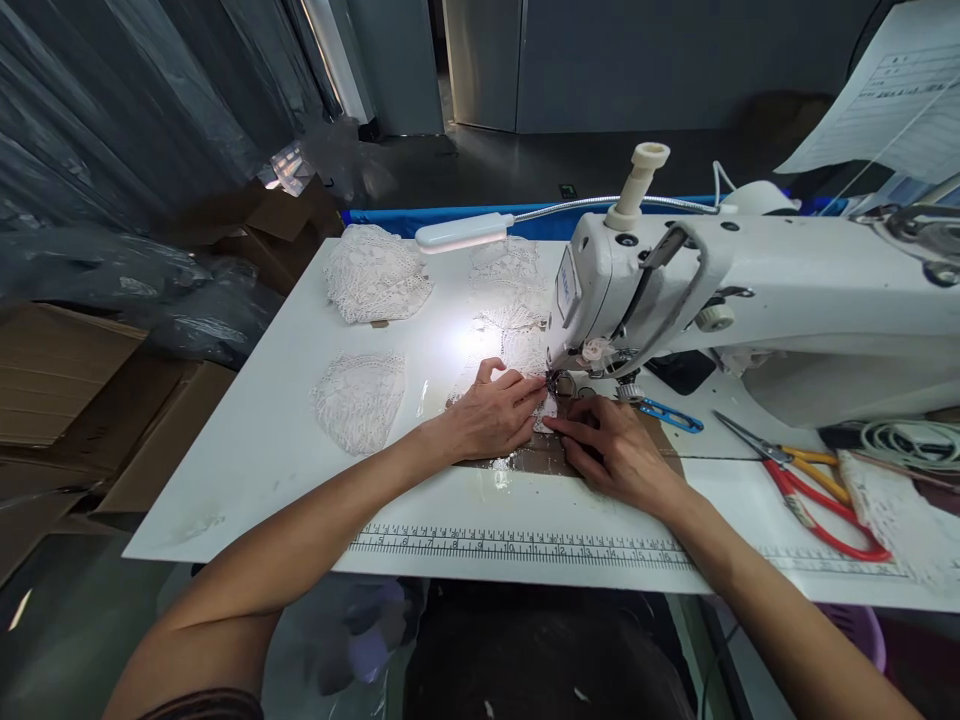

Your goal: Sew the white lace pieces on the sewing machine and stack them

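Observation:
Under the presser foot of the white sewing machine (592, 290) lies a piece of white lace (545, 408). My left hand (499, 412) rests flat on this lace, left of the needle, fingers stretched toward the foot. At the near edge of the lace, my right hand (619, 450) is closed, its fingertips on the fabric's corner; the thumb is partly hidden. More lace (517, 345) runs back behind my left hand under the lamp's glow. A blue thread snipper (671, 415) lies just beyond my right hand.
Two lace piles (375, 275) (361, 400) lie on the left of the white table (247, 470). Red-handled scissors (817, 500) and a lace scrap (889, 495) are at the right. A lamp (465, 232) hangs over the back. Cardboard boxes (161, 430) stand left; a printed ruler (525, 546) lines the front.

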`<control>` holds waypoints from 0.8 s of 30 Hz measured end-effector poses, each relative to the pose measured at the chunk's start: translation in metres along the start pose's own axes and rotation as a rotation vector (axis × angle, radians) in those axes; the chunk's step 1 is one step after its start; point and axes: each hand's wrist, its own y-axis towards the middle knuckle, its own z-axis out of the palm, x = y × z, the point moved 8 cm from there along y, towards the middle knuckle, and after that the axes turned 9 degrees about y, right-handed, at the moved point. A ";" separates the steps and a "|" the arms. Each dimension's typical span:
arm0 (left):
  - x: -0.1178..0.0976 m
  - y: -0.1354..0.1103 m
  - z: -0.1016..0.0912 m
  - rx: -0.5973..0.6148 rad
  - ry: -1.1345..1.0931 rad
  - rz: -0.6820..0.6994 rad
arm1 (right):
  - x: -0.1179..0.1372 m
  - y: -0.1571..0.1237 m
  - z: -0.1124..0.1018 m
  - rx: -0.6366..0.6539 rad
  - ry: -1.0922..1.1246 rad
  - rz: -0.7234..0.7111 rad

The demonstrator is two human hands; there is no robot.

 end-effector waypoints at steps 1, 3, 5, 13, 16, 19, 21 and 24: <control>0.000 0.000 0.000 -0.006 -0.002 0.001 | 0.000 0.000 0.000 0.001 0.001 -0.004; 0.000 0.000 0.001 -0.016 -0.007 0.005 | 0.001 0.000 -0.001 0.001 0.006 -0.008; 0.000 0.000 0.000 -0.025 -0.011 0.004 | 0.002 0.000 -0.002 0.002 0.011 -0.009; 0.003 0.001 -0.004 0.006 -0.047 -0.024 | 0.003 0.001 -0.003 0.003 0.000 0.010; 0.004 0.002 -0.003 0.021 -0.047 -0.038 | 0.004 0.003 -0.002 0.005 -0.012 -0.006; 0.005 0.002 -0.002 0.031 -0.043 -0.045 | 0.004 0.005 -0.001 0.014 -0.030 -0.006; 0.006 0.003 -0.001 0.038 -0.042 -0.048 | 0.003 0.006 -0.001 0.019 -0.058 0.010; 0.008 0.005 0.001 0.040 -0.041 -0.062 | 0.002 0.009 -0.002 0.025 -0.141 0.036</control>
